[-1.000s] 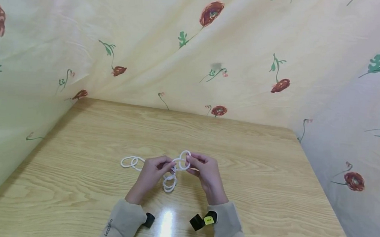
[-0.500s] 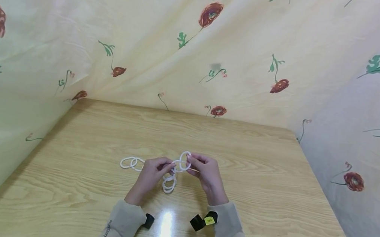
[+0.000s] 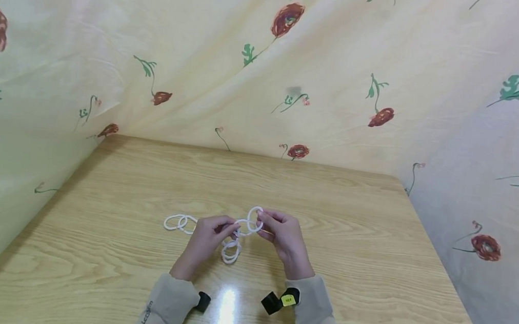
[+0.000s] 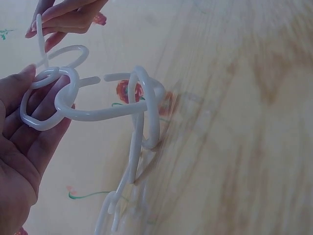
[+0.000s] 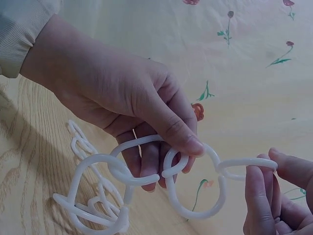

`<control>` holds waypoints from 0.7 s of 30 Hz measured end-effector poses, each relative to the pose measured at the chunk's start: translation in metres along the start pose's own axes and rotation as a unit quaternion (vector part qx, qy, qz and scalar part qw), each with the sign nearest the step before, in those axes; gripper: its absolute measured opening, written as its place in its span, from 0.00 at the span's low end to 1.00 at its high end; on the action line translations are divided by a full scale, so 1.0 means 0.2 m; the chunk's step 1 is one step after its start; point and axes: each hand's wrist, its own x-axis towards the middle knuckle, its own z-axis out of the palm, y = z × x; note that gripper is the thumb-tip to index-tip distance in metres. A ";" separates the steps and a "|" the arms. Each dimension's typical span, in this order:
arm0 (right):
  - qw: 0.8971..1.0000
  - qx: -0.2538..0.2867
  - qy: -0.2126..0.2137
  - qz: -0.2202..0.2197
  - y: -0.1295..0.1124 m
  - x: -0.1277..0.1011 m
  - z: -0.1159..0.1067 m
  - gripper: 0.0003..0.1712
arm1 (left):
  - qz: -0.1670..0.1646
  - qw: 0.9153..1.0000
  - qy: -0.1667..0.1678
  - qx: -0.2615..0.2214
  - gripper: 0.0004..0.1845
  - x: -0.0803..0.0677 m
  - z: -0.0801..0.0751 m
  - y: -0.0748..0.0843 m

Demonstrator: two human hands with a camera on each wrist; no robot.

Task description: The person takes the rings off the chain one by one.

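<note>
A chain of white plastic links runs between the hands, just above the table. My left hand pinches a link near one end, its thumb on top in the right wrist view. The right hand holds the end link between thumb and fingers, raised on edge. From the left hand, more joined links hang or lie below. Another stretch of links lies on the table to the left, partly hidden behind that hand. One link shows a gap in its loop in the left wrist view.
The wooden table spreads around the hands. A cream cloth with printed flowers rises behind the table and along both sides. Black wrist cameras sit near the sleeve cuffs.
My right hand has shifted slightly to the right with the end link, which stands a little farther from the left hand. The left hand stays almost still.
</note>
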 end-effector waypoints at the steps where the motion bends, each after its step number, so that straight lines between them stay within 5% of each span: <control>1: 1.000 0.001 -0.001 0.000 0.00 0.00 0.00 0.11 | 0.003 1.000 0.001 0.001 0.08 0.00 0.00 0.00; 10: 1.000 0.016 0.003 0.003 0.00 0.00 -0.01 0.03 | 0.001 1.000 0.010 -0.015 0.09 0.00 0.00 -0.01; 21: 0.996 0.071 0.042 -0.019 -0.01 0.02 -0.03 0.06 | -0.024 0.999 0.020 -0.032 0.10 -0.01 -0.01 0.00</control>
